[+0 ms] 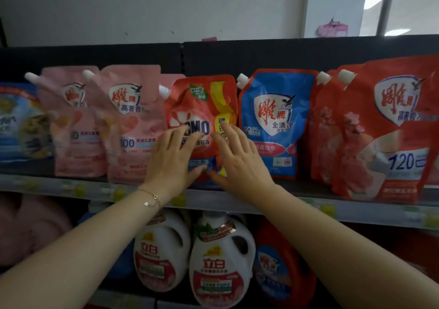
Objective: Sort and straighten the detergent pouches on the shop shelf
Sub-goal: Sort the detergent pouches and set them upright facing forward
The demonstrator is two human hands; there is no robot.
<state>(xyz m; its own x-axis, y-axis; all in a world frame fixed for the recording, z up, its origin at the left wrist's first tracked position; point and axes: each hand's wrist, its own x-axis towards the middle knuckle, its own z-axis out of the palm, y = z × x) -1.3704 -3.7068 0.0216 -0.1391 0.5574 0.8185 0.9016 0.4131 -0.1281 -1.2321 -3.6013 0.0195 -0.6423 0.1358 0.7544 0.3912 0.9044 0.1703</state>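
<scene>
Head view, and both hands are on the red glossy OMO detergent pouch with the yellow stripe, standing mid-row on the upper shop shelf. Left hand and right hand lie flat on its front, fingers straight and spread, pressing rather than gripping. That pouch looks creased and leans a touch, so I'd call it the one being squared up right now. Left of it, two pale pink spouted pouches stand upright, and the top of a third pink one peeks out behind it. Just right of it is a blue spouted pouch, then big red pouches farther right, all facing front. Colours look mostly grouped and the OMO pouch seems the odd one out, so sorting looks well along but not finished.
</scene>
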